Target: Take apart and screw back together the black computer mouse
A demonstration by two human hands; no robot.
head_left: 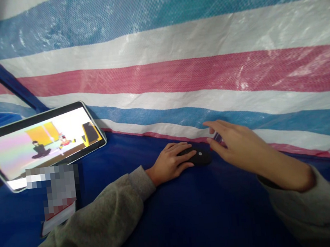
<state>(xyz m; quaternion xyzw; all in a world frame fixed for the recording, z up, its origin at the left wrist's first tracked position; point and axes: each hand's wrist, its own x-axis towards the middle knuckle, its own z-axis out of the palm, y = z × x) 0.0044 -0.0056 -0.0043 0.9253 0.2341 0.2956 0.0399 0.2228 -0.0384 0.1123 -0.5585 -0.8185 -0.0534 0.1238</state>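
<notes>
My left hand (170,162) lies on the dark blue surface (192,215) with its fingers curled over the near end of a small black oval object (199,157) that has a pale dot on top. My right hand (234,141) hovers just right of that object, fingers stretched toward the striped sheet. A small purplish-red thing (217,137) shows between its fingers; whether the fingers hold it I cannot tell. Both arms wear grey sleeves.
A tablet (41,144) leans at the left, its screen showing a cartoon scene. A blurred patch and a flat white-and-red item (60,219) lie in front of it. A blue, white and red striped woven sheet (177,75) rises behind. A blue metal bar (3,77) slants at the far left.
</notes>
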